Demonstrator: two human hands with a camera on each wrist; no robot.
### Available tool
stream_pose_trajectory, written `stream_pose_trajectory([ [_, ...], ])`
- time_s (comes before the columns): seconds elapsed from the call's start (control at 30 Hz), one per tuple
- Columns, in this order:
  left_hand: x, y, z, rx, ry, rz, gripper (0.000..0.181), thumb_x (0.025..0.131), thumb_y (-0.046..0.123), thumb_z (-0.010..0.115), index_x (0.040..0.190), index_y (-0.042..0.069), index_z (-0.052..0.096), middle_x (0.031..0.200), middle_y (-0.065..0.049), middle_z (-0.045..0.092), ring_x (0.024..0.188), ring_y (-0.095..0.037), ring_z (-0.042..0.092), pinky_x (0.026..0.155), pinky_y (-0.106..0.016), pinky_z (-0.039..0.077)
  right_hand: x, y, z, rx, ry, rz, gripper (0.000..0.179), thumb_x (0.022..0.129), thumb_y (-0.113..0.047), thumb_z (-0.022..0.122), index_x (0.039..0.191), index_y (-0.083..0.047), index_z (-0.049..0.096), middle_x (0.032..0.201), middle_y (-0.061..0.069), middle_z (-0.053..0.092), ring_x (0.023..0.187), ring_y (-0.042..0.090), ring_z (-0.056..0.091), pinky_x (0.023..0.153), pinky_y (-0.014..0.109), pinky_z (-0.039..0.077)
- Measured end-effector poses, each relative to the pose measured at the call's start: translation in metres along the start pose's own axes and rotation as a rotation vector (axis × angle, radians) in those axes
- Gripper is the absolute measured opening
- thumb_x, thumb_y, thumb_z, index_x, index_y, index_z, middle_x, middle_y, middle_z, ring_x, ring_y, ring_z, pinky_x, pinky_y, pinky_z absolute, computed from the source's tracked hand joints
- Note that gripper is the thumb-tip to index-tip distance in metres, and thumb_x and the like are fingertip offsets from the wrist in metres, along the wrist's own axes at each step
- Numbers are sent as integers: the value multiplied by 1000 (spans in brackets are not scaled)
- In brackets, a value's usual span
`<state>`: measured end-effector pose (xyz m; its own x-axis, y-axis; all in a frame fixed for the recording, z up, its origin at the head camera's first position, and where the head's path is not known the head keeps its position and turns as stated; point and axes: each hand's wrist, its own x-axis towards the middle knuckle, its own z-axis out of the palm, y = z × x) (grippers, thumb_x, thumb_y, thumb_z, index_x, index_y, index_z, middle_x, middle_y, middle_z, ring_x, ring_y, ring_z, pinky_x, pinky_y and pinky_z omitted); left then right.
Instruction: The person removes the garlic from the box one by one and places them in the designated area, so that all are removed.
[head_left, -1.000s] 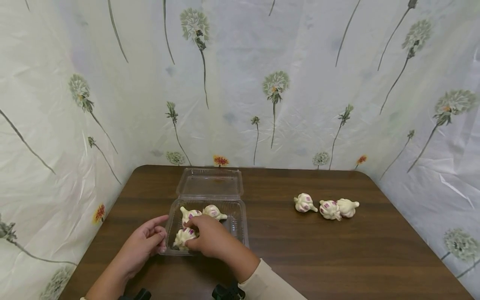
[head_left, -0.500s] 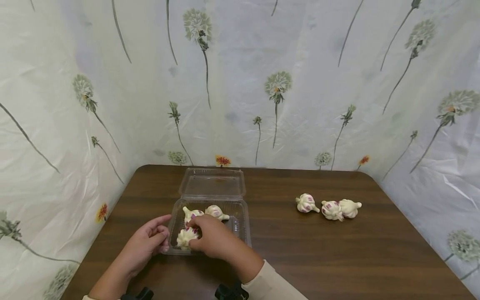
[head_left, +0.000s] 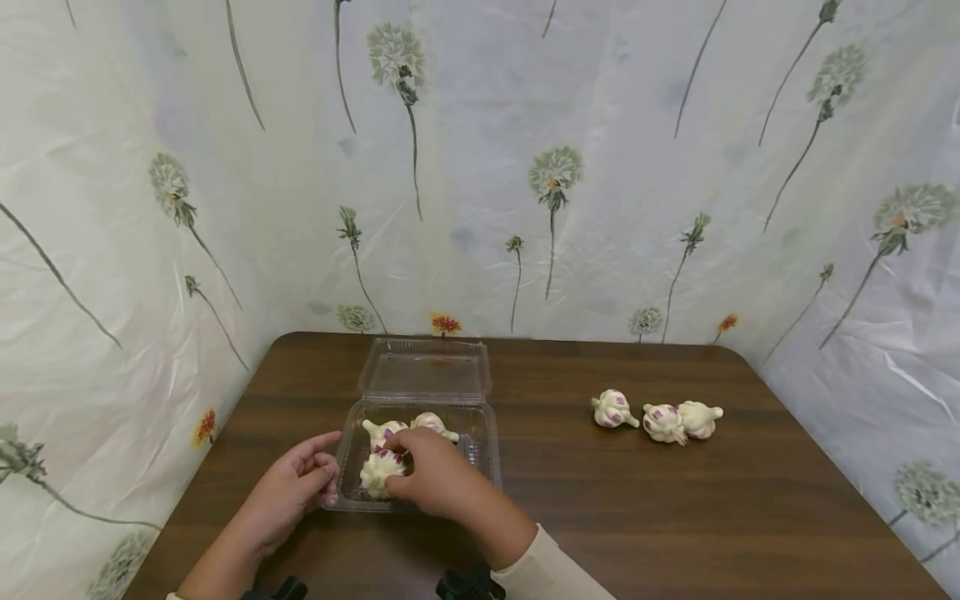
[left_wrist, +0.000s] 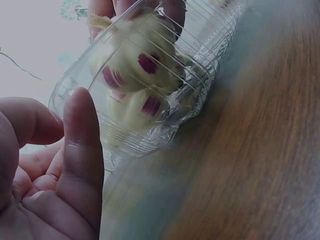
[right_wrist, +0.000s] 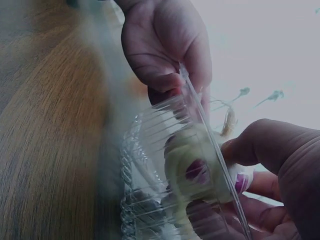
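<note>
In the head view, a clear plastic clamshell container (head_left: 482,446) stands on the table with its lid (head_left: 426,367) folded back. My left hand (head_left: 288,485) pinches its left rim between thumb and fingers. Inside, my right hand (head_left: 438,477) grips a white garlic bulb (head_left: 377,473) with purple patches at the front left. Behind that bulb lie a second bulb (head_left: 378,432) and a third bulb (head_left: 429,422), partly covered by the right hand. Through the ribbed wall, the left wrist view shows the gripped garlic bulb (left_wrist: 137,65).
Three more garlic bulbs lie on the right of the brown wooden table (head_left: 600,517): one apart (head_left: 613,408), and two touching, a purple-marked one (head_left: 663,423) and a paler one (head_left: 699,419). A flower-patterned sheet (head_left: 480,167) hangs behind the table's far edge.
My right hand and the garlic bulb in it have shifted slightly right within the container. The left hand keeps its place at the rim.
</note>
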<state>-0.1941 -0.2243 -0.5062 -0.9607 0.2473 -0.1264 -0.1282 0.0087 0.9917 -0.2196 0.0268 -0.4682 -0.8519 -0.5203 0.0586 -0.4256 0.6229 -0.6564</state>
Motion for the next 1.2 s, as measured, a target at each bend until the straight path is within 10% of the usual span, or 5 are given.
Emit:
stream_pose_trajectory([
  [1.2,0,1,1,15,27,0,56,107,2,52,160,2,32,104,-7,58,82,-13,59,71,-25,59,-31,13,-27,319,334,73,42,96,-21,76,135,-10,65,128,6,59,115,21,60,86,25,60],
])
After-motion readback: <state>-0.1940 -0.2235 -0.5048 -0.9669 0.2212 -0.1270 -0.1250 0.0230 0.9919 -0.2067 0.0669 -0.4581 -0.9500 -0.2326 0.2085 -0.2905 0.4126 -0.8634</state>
